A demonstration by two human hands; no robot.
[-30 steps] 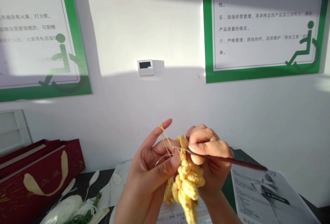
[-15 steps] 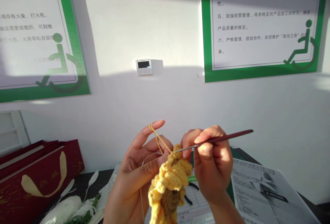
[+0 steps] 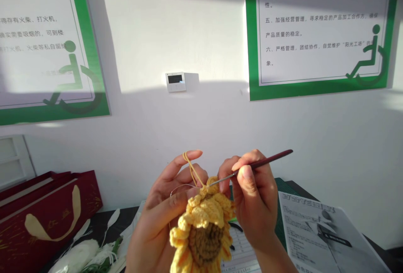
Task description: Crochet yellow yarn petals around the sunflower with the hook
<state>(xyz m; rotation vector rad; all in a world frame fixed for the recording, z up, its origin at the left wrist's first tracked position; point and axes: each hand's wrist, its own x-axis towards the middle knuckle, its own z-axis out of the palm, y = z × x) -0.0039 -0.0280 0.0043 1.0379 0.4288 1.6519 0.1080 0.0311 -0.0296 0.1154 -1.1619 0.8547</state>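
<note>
Along the lower left of the frame, a dark red gift bag (image 3: 47, 248) stands cut off by the edge, its cream handle (image 3: 74, 208) flopped across the front; its contents can't be seen. Below it, on a black tabletop (image 3: 100, 222), a bundle of white yarn (image 3: 75, 258) lies with green strands (image 3: 110, 250), partly cut off by the bottom edge. Further right, the left hand (image 3: 157, 210) is closed around a crocheted yellow sunflower (image 3: 204, 227), thumb across the petals, index finger raised with yellow yarn (image 3: 190, 169) looped over it; more of the brown centre (image 3: 205, 243) faces the camera than in the earlier frame, and the flower's lower petals run off the bottom edge. The right hand (image 3: 255, 197) pinches a dark-handled crochet hook (image 3: 264, 160) between thumb and fingers; its metal tip meets the top of the sunflower, though the exact stitch is too small to make out. Beneath the hands, printed papers (image 3: 242, 252) are mostly hidden; at the right, a printed sheet (image 3: 317, 227) lies on the table, tilted to the frame; above everything, green-bordered posters (image 3: 317, 25) hang on the white wall.
</note>
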